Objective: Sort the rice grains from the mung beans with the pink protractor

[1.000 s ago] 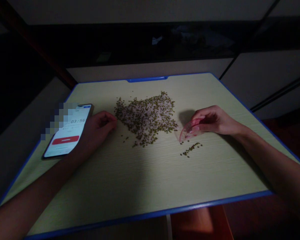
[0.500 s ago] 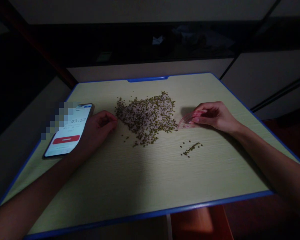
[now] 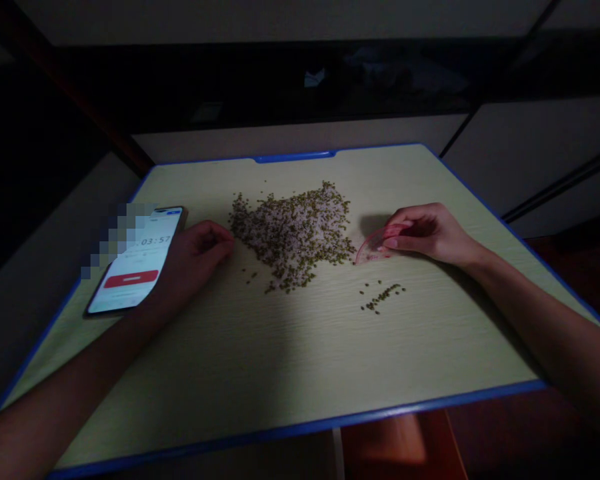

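In the head view, my right hand (image 3: 425, 235) pinches a clear protractor (image 3: 373, 248) with red markings between thumb and fingers. The protractor's curved edge points left, close to the right side of a mixed pile (image 3: 293, 233) of small green beans and pale grains. A dark bean lies at its lower left corner. Below it is a small separate group of green beans (image 3: 380, 299). Resting on the table left of the pile, my left hand (image 3: 203, 250) has its fingers curled and the thumb near them, with nothing visible in it.
A lit phone (image 3: 135, 267) showing a timer lies at the left, partly behind my left wrist. The pale table (image 3: 320, 353) has a blue rim and a raised blue strip (image 3: 295, 157) at its back. Cabinets stand behind, and an orange-red drawer (image 3: 385, 447) shows below the front edge.
The protractor has shifted and turned slightly in my right hand, its markings now plainer at the pile's edge. My left hand stays in place, and the bean groups look the same.
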`<action>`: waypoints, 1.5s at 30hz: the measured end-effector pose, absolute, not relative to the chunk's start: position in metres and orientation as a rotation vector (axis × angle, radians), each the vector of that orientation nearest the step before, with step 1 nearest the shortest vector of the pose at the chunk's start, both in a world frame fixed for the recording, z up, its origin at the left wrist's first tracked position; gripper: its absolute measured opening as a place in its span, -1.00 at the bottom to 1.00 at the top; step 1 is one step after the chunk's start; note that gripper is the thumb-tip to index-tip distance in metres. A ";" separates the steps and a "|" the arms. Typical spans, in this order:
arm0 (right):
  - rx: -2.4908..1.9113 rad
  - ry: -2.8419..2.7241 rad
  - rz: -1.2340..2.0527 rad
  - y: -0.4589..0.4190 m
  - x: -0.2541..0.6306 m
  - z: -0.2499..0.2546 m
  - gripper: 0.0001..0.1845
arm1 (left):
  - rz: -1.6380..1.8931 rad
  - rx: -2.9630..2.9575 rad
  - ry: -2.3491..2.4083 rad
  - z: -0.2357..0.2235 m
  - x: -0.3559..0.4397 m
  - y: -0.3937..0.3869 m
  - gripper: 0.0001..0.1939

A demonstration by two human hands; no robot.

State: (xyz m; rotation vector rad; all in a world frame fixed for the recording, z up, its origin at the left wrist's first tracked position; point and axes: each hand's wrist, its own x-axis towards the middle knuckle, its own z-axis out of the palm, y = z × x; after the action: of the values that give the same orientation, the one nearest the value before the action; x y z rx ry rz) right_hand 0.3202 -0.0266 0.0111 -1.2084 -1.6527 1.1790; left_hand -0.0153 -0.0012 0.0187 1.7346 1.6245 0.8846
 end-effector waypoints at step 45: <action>-0.941 -1.839 1.585 -0.044 0.301 0.017 -0.91 | 0.875 1.737 1.622 0.018 -0.016 0.000 -0.95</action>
State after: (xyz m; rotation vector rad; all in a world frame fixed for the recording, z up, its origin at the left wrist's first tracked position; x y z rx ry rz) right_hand 0.3007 -0.0438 0.0172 -0.9409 -1.8393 1.5853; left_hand -0.0155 -0.0005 0.0179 1.7370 1.6216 0.8749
